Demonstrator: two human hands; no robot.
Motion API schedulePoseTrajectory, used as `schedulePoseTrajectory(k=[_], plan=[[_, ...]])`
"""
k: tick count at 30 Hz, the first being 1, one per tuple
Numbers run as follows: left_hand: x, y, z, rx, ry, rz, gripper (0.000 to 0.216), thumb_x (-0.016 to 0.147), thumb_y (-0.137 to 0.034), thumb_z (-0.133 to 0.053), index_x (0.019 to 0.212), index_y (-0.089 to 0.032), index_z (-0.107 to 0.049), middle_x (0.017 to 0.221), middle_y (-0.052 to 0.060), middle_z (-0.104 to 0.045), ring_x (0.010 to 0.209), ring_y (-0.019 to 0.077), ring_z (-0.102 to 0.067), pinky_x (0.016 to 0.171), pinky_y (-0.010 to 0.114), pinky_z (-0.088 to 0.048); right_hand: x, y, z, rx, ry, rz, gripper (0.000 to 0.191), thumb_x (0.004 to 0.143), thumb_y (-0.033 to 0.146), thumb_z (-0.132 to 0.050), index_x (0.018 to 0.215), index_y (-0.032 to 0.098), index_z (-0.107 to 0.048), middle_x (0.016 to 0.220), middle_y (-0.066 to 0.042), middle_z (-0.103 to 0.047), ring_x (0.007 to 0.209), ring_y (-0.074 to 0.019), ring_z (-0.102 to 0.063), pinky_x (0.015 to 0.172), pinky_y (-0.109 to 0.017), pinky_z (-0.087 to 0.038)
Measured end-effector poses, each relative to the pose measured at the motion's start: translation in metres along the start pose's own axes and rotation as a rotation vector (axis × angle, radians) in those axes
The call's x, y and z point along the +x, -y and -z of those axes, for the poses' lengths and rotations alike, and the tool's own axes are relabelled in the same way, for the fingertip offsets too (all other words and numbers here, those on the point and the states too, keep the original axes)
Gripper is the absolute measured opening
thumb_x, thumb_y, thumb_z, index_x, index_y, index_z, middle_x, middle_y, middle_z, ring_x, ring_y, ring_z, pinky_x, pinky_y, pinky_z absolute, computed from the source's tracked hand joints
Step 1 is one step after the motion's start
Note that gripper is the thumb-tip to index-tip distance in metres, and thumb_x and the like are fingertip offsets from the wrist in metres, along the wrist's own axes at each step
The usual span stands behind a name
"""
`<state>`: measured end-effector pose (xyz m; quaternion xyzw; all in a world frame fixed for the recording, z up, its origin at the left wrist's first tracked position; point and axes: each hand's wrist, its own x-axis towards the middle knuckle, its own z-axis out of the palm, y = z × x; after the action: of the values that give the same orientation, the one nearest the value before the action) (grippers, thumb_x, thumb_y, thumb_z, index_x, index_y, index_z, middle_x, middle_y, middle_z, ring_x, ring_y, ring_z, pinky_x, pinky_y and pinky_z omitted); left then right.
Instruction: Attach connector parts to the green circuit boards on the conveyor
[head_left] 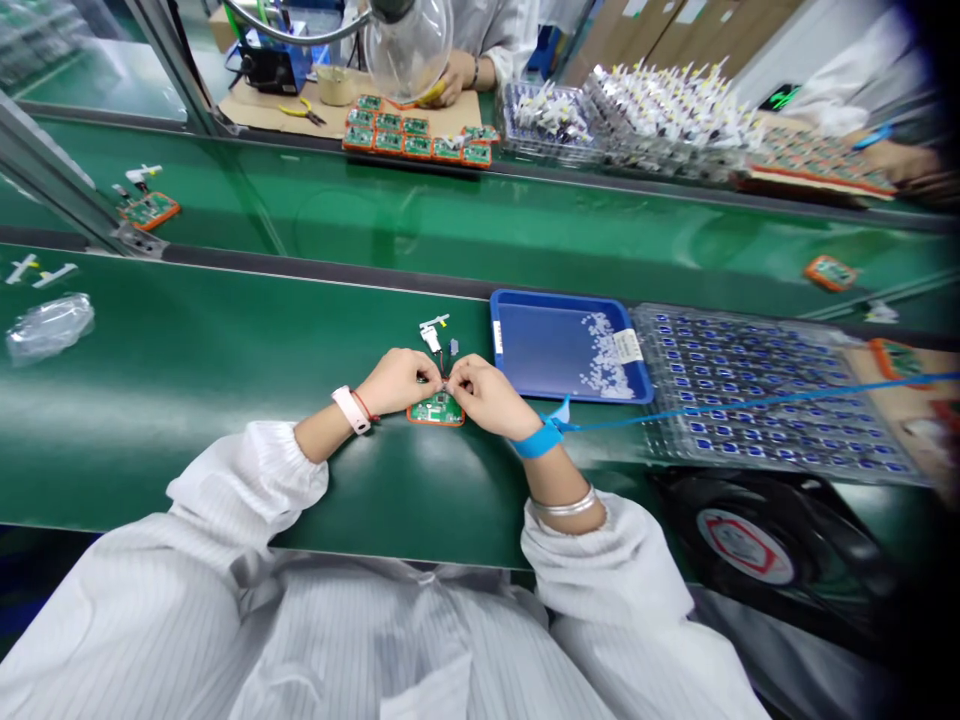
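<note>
A green circuit board (436, 408) with an orange edge lies on the green bench in front of me. Both hands meet over its far edge. My left hand (401, 382) is closed in a pinch at the board's upper left. From the other side, my right hand (486, 392) pinches at the same spot, fingertips almost touching the left ones. Thin dark and red wires (442, 364) run from between the fingertips to a white connector piece (430, 338) beyond the board. A small grey part (454, 347) sits beside it. Whatever the fingertips grip is too small to make out.
Right of my hands are a blue tray (525, 350) with small white pieces and a clear blister tray (780, 390) of blue-dark parts. A black fan (757, 540) stands nearer. A conveyor (465, 220) crosses behind, carrying boards. Beyond it, a co-worker's hand (450, 80) works.
</note>
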<state>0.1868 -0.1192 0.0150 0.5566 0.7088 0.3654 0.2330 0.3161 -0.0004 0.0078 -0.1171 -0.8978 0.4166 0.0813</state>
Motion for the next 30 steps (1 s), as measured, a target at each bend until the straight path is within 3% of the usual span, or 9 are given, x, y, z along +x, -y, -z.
schedulePoseTrajectory(k=[3,6,9,13,16,22,27,30], plan=[[-0.003,0.002,0.0,-0.025,-0.048,-0.035,0.01,0.073,-0.022,-0.059,0.072,-0.017,-0.067,0.08,0.003,-0.069,0.076,0.0161,-0.062,0.072,0.027,-0.047,-0.001,0.006,0.011,-0.026,-0.06,0.059,0.014,0.076,0.013,-0.048,0.064,0.018,-0.055,0.084,-0.005,-0.055,0.078,-0.0151,-0.054,0.072,-0.03,-0.046],[-0.007,0.006,0.0,-0.012,-0.073,-0.081,0.014,0.075,-0.025,-0.059,0.085,-0.017,-0.066,0.088,0.004,-0.067,0.081,0.017,-0.062,0.076,0.029,-0.047,-0.006,-0.009,0.047,-0.166,-0.276,0.048,0.015,0.08,0.02,-0.049,0.068,0.019,-0.057,0.089,-0.007,-0.059,0.085,-0.0176,-0.055,0.076,-0.032,-0.046],[-0.008,0.007,0.0,-0.015,-0.082,-0.084,0.016,0.078,-0.026,-0.057,0.089,-0.017,-0.065,0.092,0.005,-0.067,0.084,0.0174,-0.062,0.076,0.029,-0.047,-0.024,-0.052,0.094,-0.422,-0.553,-0.176,0.015,0.078,0.021,-0.049,0.065,0.018,-0.058,0.084,-0.01,-0.061,0.087,-0.0221,-0.055,0.078,-0.036,-0.045],[-0.007,0.006,0.0,-0.011,-0.06,-0.071,0.016,0.079,-0.028,-0.056,0.088,-0.018,-0.065,0.091,0.005,-0.067,0.083,0.0176,-0.062,0.075,0.029,-0.047,-0.049,-0.107,0.13,-0.591,-0.504,-0.501,0.017,0.07,0.019,-0.052,0.054,0.019,-0.055,0.062,-0.009,-0.057,0.073,-0.0242,-0.055,0.072,-0.038,-0.045],[-0.007,0.005,0.0,-0.011,-0.045,-0.069,0.016,0.08,-0.028,-0.056,0.088,-0.018,-0.065,0.091,0.004,-0.067,0.084,0.0176,-0.062,0.076,0.029,-0.047,-0.054,-0.121,0.131,-0.613,-0.442,-0.556,0.016,0.07,0.022,-0.053,0.055,0.017,-0.059,0.06,-0.009,-0.057,0.069,-0.0242,-0.054,0.07,-0.038,-0.045],[-0.008,0.004,0.001,-0.007,-0.037,-0.093,0.015,0.08,-0.028,-0.056,0.086,-0.017,-0.065,0.09,0.004,-0.067,0.082,0.0171,-0.061,0.075,0.029,-0.046,-0.049,-0.118,0.126,-0.662,-0.418,-0.586,0.017,0.072,0.024,-0.054,0.067,0.013,-0.066,0.081,-0.015,-0.062,0.082,-0.0261,-0.056,0.078,-0.039,-0.045],[-0.007,0.005,0.001,-0.009,-0.035,-0.082,0.015,0.08,-0.027,-0.055,0.086,-0.017,-0.065,0.09,0.004,-0.067,0.081,0.017,-0.061,0.074,0.028,-0.046,-0.05,-0.121,0.128,-0.598,-0.405,-0.491,0.014,0.068,0.015,-0.053,0.055,0.016,-0.057,0.071,-0.012,-0.059,0.083,-0.0262,-0.055,0.084,-0.041,-0.043],[-0.007,0.006,0.0,-0.036,-0.048,-0.071,0.014,0.079,-0.026,-0.056,0.085,-0.017,-0.066,0.088,0.004,-0.067,0.08,0.0165,-0.061,0.072,0.027,-0.046,-0.041,-0.1,0.117,-0.514,-0.464,-0.32,0.014,0.07,0.015,-0.052,0.057,0.017,-0.054,0.078,-0.012,-0.058,0.087,-0.0261,-0.054,0.087,-0.044,-0.042]])
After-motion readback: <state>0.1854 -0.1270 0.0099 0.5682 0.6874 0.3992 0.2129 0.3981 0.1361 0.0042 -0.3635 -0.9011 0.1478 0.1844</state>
